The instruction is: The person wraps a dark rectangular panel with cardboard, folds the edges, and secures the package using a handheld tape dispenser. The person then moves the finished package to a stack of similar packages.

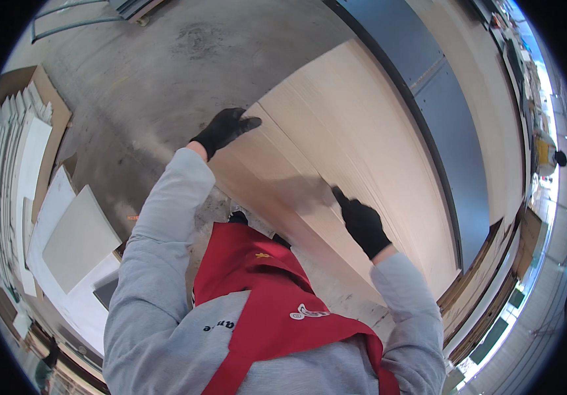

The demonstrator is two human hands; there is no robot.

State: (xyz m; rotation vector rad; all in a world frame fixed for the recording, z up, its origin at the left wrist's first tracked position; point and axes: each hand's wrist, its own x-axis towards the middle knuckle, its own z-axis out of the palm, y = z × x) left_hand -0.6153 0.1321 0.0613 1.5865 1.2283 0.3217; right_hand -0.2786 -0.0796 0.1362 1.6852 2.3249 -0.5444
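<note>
Pale wood panels with fine straight grain lie or lean before me, a thin dark seam running between two of them. My left hand, in a black glove, grips the far-left corner of the nearer wood panel, with its thumb over the face. My right hand, also gloved in black, is at the seam lower on the panels. Its index finger points along the surface and the other fingers are curled; whether they hold anything is hidden. A blurred shadow falls on the panel beside that fingertip. The nearer panel's lower edge is blurred.
Blue-grey panels with a dark edge strip stand beyond the wood. At left, white strips stand in a cardboard box, near loose white boards. A metal-framed cart is on the concrete floor. Another person is far right.
</note>
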